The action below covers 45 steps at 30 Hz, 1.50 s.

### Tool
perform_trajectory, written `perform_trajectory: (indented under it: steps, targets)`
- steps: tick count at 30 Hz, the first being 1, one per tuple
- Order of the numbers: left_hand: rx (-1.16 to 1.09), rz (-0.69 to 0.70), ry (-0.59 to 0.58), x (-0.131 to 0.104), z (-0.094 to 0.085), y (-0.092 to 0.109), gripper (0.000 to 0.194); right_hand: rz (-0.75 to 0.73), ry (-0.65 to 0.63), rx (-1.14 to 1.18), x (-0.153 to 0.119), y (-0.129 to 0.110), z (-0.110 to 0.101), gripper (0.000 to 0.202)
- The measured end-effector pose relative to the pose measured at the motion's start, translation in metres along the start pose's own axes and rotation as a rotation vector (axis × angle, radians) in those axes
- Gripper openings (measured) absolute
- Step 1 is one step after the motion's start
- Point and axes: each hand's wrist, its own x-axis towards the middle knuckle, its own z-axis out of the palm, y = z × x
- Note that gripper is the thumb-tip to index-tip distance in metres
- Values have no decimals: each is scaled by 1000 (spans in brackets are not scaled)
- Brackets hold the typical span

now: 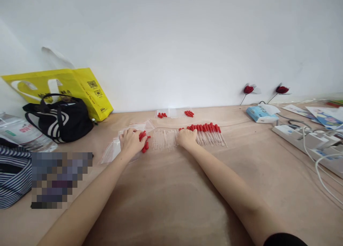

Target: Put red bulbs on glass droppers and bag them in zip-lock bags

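My left hand [131, 140] lies over clear zip bags [114, 149], its fingers apart and curved, the tips touching a small pile of loose red caps [145, 146]. My right hand [187, 137] is closed at the middle of a row of thin clear sticks; whatever its fingers grip is hidden. Left of that hand the sticks [164, 139] are bare. To its right, sticks with red caps [207, 128] on their far ends lie side by side.
Near the wall lie two small groups of red caps [162, 115] on clear bags. A yellow bag [93, 92], black pouch [69, 117] and large bottle [24, 135] stand left. At right are a tissue pack [258, 113] and a power strip [308, 146] with cables.
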Motion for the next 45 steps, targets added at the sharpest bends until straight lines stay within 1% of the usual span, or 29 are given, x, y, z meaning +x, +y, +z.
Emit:
perform_trajectory:
  steps: [3, 5, 7, 9, 10, 11, 12, 13, 14, 15, 17, 19, 22, 24, 27, 29, 33, 34, 37, 39, 42, 45]
  targets:
    - [-8, -9, -40, 8, 8, -3, 24, 0, 15, 1, -3, 0, -1, 22]
    - [-19, -14, -27, 10, 11, -3, 20, 1, 45, 3, -8, 2, -4, 24]
    - [-45, -9, 15, 11, 11, -1, 18, -39, 94, -2, -15, 9, -7, 26]
    - [-122, 33, 81, 8, 8, 5, 16, -128, 140, -3, -24, 20, -9, 26]
    - [-196, 68, 111, 4, 5, 9, 16, -191, 157, 3, -29, 28, -9, 24]
    - [-294, 106, 131, -1, 3, 14, 16, -258, 169, 17, -35, 36, -8, 22]
    - [-417, 147, 127, -8, 0, 21, 15, -336, 178, 39, -41, 45, -7, 20]
    - [-558, 161, 110, -16, -2, 28, 15, -419, 190, 66, -48, 55, -5, 19]
    - [-682, 168, 58, -25, -3, 36, 15, -509, 202, 94, -55, 64, -3, 18]
    - [-786, 194, -24, -35, -5, 44, 14, -581, 225, 122, -62, 73, 0, 19]
    - [-949, 258, -133, -54, -6, 59, 11, -677, 277, 160, -75, 88, 5, 23]
    - [-1031, 327, -206, -69, -6, 70, 12, -736, 310, 184, -86, 99, 8, 25]
    - [-1005, 417, -305, -81, -6, 76, 10, -760, 313, 239, -95, 105, 9, 21]
    - [-946, 447, -315, -83, -6, 75, 9, -753, 291, 278, -99, 103, 9, 19]
    - [-864, 472, -279, -83, -7, 71, 8, -764, 255, 313, -101, 98, 8, 16]
    - [-818, 480, -278, -82, -8, 71, 8, -779, 243, 327, -102, 95, 9, 15]
    - [-779, 472, -241, -83, -6, 75, 25, -784, 247, 338, -102, 93, 11, 13]
    - [-767, 471, -231, -83, -4, 76, 26, -784, 252, 336, -102, 93, 12, 12]
    - [-723, 475, -217, -83, 1, 79, 18, -778, 273, 318, -102, 94, 12, 12]
    - [-714, 488, -192, -83, 3, 80, 17, -762, 292, 308, -102, 94, 12, 11]
    - [-694, 503, -147, -83, 1, 79, 17, -739, 316, 311, -103, 93, 11, 10]
    - [-651, 519, -130, -83, -3, 80, 14, -736, 334, 295, -103, 91, 11, 11]
